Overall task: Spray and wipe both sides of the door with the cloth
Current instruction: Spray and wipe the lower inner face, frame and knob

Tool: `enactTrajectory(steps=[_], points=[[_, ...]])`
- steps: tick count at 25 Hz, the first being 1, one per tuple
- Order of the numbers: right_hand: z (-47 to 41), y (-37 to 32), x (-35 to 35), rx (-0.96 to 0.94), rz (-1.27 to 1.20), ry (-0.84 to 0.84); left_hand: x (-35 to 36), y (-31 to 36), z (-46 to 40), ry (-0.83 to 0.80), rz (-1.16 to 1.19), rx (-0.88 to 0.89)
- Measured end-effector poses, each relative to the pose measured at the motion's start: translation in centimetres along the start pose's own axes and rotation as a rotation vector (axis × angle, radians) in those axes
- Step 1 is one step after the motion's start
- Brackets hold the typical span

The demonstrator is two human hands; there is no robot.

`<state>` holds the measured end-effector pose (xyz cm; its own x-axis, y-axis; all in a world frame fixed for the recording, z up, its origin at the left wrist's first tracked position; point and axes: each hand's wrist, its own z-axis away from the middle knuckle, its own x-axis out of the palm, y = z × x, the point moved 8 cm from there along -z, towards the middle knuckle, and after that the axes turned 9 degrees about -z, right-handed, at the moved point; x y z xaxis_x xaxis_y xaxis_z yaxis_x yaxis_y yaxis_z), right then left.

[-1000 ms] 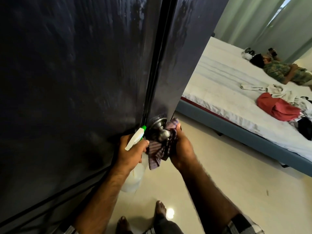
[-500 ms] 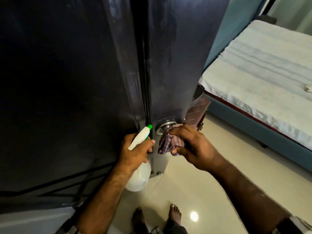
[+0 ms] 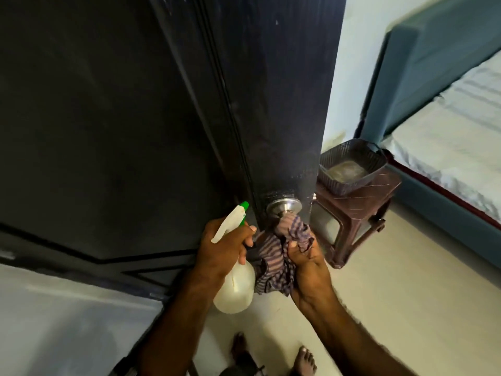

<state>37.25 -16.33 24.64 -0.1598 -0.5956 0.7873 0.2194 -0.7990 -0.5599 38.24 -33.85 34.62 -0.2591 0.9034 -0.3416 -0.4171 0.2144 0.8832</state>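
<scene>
Wiping is centred on the knob (image 3: 282, 210) now: the cloth (image 3: 282, 256) is bunched over it and gripped by the right hand (image 3: 306, 263), fingers curled round the fabric. The bottle (image 3: 235, 280) is held by the left hand (image 3: 222, 249), fingers wrapped round the neck, with the nozzle aimed up at the door (image 3: 284, 99) edge. Only the rose plate of the knob is seen; the rest is covered by cloth. The door stands ajar, edge-on to the camera, with both faces partly visible.

Risks, as judged:
- The door could be swung by wiping force, since nothing braces it; the stool (image 3: 357, 210) and basket (image 3: 349, 169) just behind could be struck.
- The trigger could be squeezed by accident while the bottle is held this close; floor (image 3: 379, 308) wetting would follow, and bare feet are seen below.
- Cloth tail hangs loose and could be snagged on the latch.
</scene>
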Motion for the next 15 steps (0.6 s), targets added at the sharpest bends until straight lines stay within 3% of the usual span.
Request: enactTrajectory(steps=[1,5,7,9,12,15], points=[[-0.2,-0.3,-0.1,0.002,0.017,-0.004,-0.1,-0.1,0.2,0.013,0.011,-0.018],[-2.4,-5.0,2.1,-0.256,0.746,-0.340,-0.4,-0.5,0.1,0.060,0.021,-0.076],[-3.3,-6.3,2.6,-0.338,0.993,-0.441,0.0,-0.7,0.1,0.067,-0.006,-0.103],[-4.0,-7.6,2.5,-0.393,1.034,-0.476,0.4,-0.8,0.0,0.063,-0.028,-0.120],[-4.7,-8.4,1.9,-0.273,0.849,-0.297,0.7,-0.6,0.0,0.067,-0.006,-0.110],[-3.5,-7.9,4.5,-0.346,1.079,-0.340,0.5,-0.7,0.0,0.081,0.005,-0.108]])
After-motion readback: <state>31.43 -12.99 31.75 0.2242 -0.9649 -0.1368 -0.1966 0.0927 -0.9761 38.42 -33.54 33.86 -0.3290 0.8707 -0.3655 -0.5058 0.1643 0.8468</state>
